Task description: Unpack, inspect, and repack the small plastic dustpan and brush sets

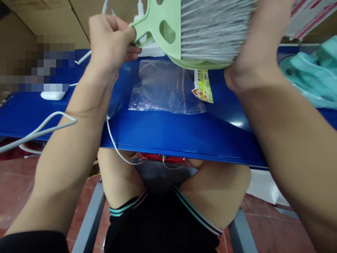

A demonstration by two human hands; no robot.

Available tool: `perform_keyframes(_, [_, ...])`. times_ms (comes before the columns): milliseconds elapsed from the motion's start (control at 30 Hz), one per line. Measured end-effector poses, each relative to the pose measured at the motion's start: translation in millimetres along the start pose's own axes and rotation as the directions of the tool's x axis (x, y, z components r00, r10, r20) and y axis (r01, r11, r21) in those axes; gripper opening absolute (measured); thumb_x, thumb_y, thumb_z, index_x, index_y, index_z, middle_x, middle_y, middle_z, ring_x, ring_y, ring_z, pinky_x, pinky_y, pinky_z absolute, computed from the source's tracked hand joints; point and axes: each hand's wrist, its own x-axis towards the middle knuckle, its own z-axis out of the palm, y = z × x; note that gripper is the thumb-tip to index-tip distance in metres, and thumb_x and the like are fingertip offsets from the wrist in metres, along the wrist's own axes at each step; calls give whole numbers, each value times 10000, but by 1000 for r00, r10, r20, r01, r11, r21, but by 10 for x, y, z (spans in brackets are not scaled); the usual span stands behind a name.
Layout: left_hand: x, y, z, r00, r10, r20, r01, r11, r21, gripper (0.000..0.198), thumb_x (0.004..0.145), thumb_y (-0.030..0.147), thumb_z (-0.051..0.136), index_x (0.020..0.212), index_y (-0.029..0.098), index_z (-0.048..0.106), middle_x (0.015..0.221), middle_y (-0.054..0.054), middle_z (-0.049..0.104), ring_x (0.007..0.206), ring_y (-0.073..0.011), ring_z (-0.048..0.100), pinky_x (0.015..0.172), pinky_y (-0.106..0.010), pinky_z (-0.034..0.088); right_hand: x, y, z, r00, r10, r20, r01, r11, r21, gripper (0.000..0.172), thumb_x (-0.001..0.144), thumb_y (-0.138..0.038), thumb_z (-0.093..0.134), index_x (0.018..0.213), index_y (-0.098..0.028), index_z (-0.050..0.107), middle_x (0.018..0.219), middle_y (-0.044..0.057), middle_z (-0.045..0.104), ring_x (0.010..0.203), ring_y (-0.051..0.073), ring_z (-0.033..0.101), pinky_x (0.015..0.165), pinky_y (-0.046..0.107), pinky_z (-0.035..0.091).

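Note:
A light green hand broom [168, 33] with thick grey bristles [214, 33] is raised above the desk, partly cut off by the top edge. My left hand [112, 38] is closed on the end of its green handle, thumb on top. Beneath the bristles shows a curved green edge [200, 64], perhaps a dustpan. Beside the bristles' right end is my right hand [252, 56], blurred; its fingers are hidden, so its grip cannot be seen. Under the broom, a clear plastic bag [163, 88] lies flat on the blue desk [173, 131], with a yellow-green printed label [203, 86] at its right.
A white cable [113, 135] hangs over the desk's front edge; another cable [39, 131] crosses at the left. A white earbud case [54, 95] lies on the left. Turquoise clogs [313, 73] in plastic stand at right. Cardboard boxes [44, 21] are behind. A red-cased phone [171, 158] is below the edge.

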Motion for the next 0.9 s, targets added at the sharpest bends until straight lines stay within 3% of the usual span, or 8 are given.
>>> perform_keyframes(100, [6,10,-9,999,-51,17,51,998,-32,311,890,72,688,638,198,557,624,-7,592,711,-172,731,1027,-543,719,3,7,-20,967,-147,-206,155,988,24,149,1085,-125,535,955,-140,606,1174,-5,730,1262,55,718,1142,133,563])
perform_keyframes(200, [8,42,-22,992,-110,66,115,990,-77,256,946,78,647,709,157,590,656,0,635,762,-153,769,1127,-571,696,-1,-18,-36,973,-65,-220,74,997,32,227,1049,-78,547,847,-160,484,1136,8,736,1053,50,723,1000,140,604])
perform_keyframes(333, [18,74,-28,983,-179,50,184,971,-153,213,970,84,599,788,167,670,713,-3,684,777,-120,738,1150,-481,698,-35,-128,-30,965,72,-252,-62,997,50,228,1073,-57,455,881,-176,487,1332,-3,750,1091,71,755,1035,187,656])
perform_keyframes(467, [36,110,-40,974,-227,-1,222,951,-218,189,969,141,635,793,190,685,764,-24,713,769,-106,663,858,-267,673,-37,-241,-31,940,187,-285,-151,978,143,245,1053,-70,418,867,-212,490,1409,-23,737,1377,92,727,1058,181,687])
perform_keyframes(533, [32,152,-50,970,-244,0,236,939,-250,175,981,155,626,813,175,673,739,-12,672,693,-74,589,688,-196,567,-33,-274,-30,936,268,-227,-222,952,209,244,1032,-68,390,894,-225,518,1407,-3,738,1419,99,712,1078,204,700])
perform_keyframes(633, [5,234,-69,965,-262,12,255,924,-285,212,985,135,578,780,166,621,697,6,597,593,-31,453,554,-153,392,-52,-285,-12,930,355,-93,-322,911,257,318,1031,-68,296,1068,-202,582,1408,46,735,1276,115,768,1093,285,715])
perform_keyframes(767, [-19,306,-108,969,-241,44,243,922,-301,279,1004,174,541,726,151,538,649,27,465,563,-29,316,557,-181,281,-130,-254,33,904,426,22,-420,877,233,348,1024,-75,332,1192,-179,619,1241,61,781,1113,78,775,1054,222,686])
perform_keyframes(900, [14,307,-155,971,-230,61,238,926,-293,364,1017,241,550,659,198,499,634,9,382,596,-72,213,575,-261,215,-215,-212,69,862,477,170,-500,855,137,257,1023,-107,440,1097,-178,675,954,38,766,931,78,745,896,177,662])
